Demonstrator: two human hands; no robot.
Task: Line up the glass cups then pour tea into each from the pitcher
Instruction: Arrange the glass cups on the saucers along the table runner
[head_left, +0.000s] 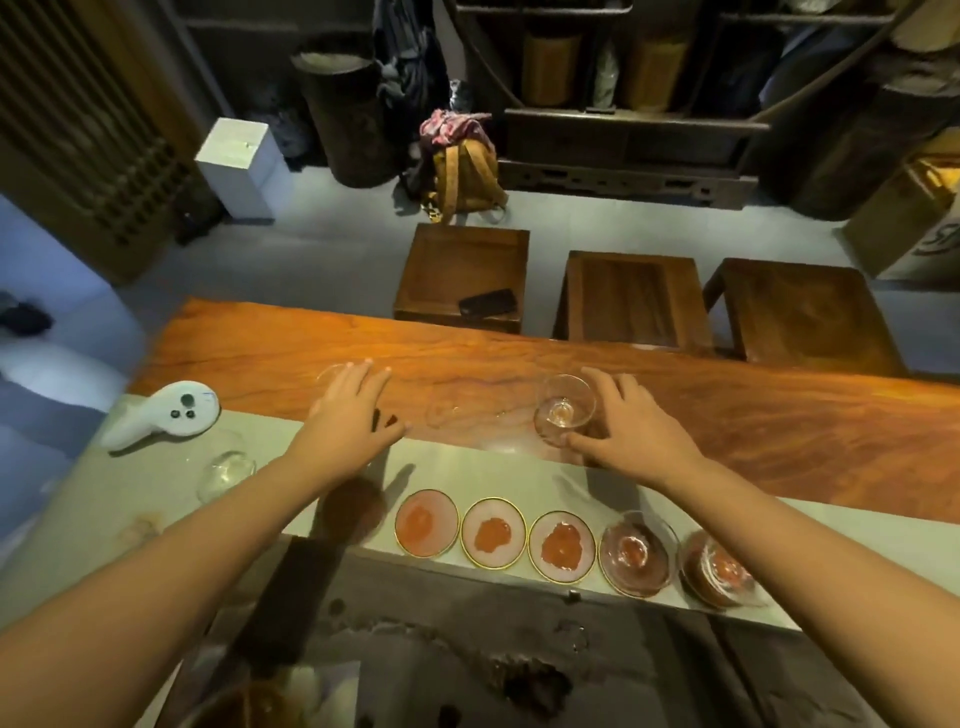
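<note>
My right hand (631, 428) grips a clear glass cup (563, 410) on the orange wooden table (753, 415), with thumb and fingers curled round its sides. My left hand (358, 410) reaches out with straight fingers over another glass cup (328, 375), mostly hidden beneath it. A third, faint glass cup (452, 410) stands between my hands. On the grey runner (156, 493) lies a row of round coasters (492, 531); the two rightmost carry glass cups (635, 553). A dark tea-filled glass vessel (353, 506), likely the pitcher, sits under my left forearm.
A white controller (166, 415) and a clear glass (226, 470) lie at the runner's left end. Beyond the table stand three wooden stools (631, 301); the left one holds a phone (488, 304). A dark stone tea tray (467, 649) fills the near edge.
</note>
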